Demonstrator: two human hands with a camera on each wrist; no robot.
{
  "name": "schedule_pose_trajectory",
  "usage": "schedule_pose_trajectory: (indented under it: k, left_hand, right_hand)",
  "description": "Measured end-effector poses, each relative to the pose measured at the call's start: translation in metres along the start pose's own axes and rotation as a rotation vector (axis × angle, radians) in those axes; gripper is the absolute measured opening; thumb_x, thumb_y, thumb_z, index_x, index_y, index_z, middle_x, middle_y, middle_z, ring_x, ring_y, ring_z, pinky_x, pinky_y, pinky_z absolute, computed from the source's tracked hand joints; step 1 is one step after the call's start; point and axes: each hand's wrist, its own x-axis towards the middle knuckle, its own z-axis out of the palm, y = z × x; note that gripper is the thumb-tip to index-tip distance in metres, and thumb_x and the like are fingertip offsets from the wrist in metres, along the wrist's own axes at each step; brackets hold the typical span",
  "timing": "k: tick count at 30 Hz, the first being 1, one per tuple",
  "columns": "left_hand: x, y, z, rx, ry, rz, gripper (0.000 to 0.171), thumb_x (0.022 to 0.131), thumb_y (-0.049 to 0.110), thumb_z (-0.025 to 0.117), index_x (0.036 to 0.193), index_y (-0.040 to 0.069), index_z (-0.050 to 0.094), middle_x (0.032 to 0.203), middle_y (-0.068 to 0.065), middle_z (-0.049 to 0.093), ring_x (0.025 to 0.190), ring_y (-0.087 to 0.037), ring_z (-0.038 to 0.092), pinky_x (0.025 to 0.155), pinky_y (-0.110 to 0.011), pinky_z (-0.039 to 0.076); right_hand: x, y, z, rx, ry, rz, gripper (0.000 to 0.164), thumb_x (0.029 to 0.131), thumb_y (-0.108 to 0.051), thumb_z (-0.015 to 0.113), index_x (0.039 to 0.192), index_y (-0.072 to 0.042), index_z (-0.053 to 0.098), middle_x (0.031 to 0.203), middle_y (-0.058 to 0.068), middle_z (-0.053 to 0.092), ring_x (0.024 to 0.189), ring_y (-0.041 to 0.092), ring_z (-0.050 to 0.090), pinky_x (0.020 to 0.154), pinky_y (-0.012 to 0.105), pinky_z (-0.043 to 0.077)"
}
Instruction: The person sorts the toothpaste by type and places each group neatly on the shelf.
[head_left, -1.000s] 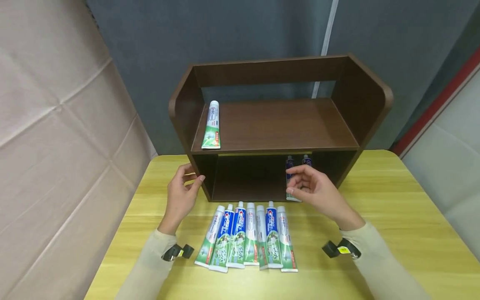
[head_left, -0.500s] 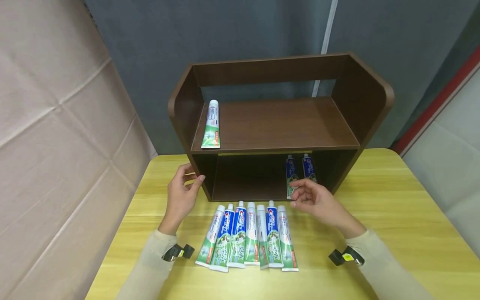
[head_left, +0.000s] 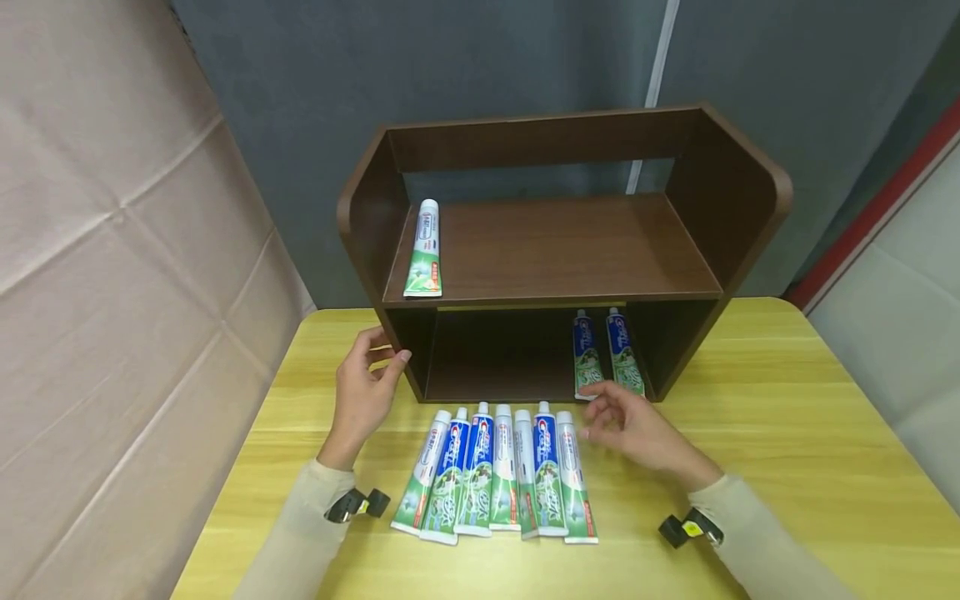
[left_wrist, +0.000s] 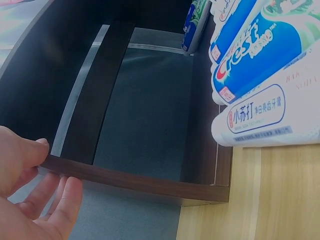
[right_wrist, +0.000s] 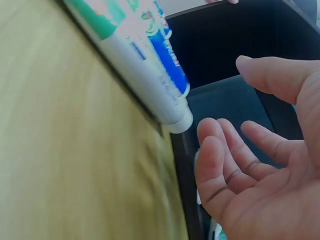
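My left hand holds the left side panel of a dark brown two-tier shelf, thumb on one face and fingers on the other, as the left wrist view shows. Holding nothing, my right hand has its fingers loosely bent just in front of the lower tier. Two blue-and-green toothpaste tubes, one beside the other, lie in that tier at the right. Nearest my right hand on the table is a white-and-green toothpaste tube, the right end of a row of several tubes, some blue-capped in design like this tube.
One white-and-green tube lies at the left end of the upper tier. The shelf stands on a yellow wood-grain table. Behind it hangs a dark grey curtain, with a pale cloth on the left.
My right hand has drawn back from the lower tier toward the front, uncovering the two blue-and-green tubes there. My left hand has stayed at the side panel.
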Motion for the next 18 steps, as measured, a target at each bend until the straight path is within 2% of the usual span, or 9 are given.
schedule_pose_trajectory:
  k: [3, 6, 11, 18]
  left_hand:
    - [-0.001, 0.000, 0.000, 0.003, 0.000, 0.001, 0.036, 0.101, 0.014, 0.074, 0.134, 0.010, 0.062, 0.126, -0.011, 0.068, 0.111, -0.030, 0.070, 0.090, -0.043, 0.064]
    - [0.000, 0.000, 0.000, 0.002, -0.001, 0.001, 0.036, 0.101, 0.014, 0.073, 0.135, 0.009, 0.061, 0.126, -0.011, 0.068, 0.111, -0.031, 0.070, 0.091, -0.050, 0.064]
    - [0.000, 0.000, 0.000, 0.006, 0.000, 0.005, 0.037, 0.101, 0.015, 0.074, 0.135, 0.009, 0.061, 0.126, -0.011, 0.068, 0.111, -0.030, 0.070, 0.091, -0.051, 0.063]
    - [0.000, 0.001, 0.000, 0.013, -0.001, 0.003, 0.036, 0.101, 0.015, 0.074, 0.135, 0.009, 0.061, 0.126, -0.012, 0.068, 0.110, -0.030, 0.070, 0.090, -0.050, 0.064]
  right_hand:
    - [0.000, 0.005, 0.003, -0.019, -0.006, 0.022, 0.059, 0.090, -0.009, 0.082, 0.140, 0.004, 0.054, 0.108, 0.020, 0.066, 0.087, 0.021, 0.066, 0.070, 0.029, 0.062]
    - [-0.001, 0.009, 0.005, -0.043, -0.009, 0.040, 0.061, 0.089, -0.014, 0.084, 0.140, 0.002, 0.054, 0.108, 0.017, 0.066, 0.088, 0.022, 0.066, 0.075, 0.028, 0.061]
    - [-0.002, 0.015, 0.008, -0.066, -0.015, 0.065, 0.068, 0.087, -0.019, 0.087, 0.143, 0.000, 0.053, 0.115, 0.016, 0.066, 0.091, 0.021, 0.067, 0.080, 0.028, 0.061]
    - [-0.004, 0.018, 0.012, -0.072, -0.044, 0.093, 0.080, 0.083, -0.020, 0.090, 0.149, -0.002, 0.049, 0.120, 0.019, 0.063, 0.086, 0.021, 0.066, 0.074, 0.029, 0.059]
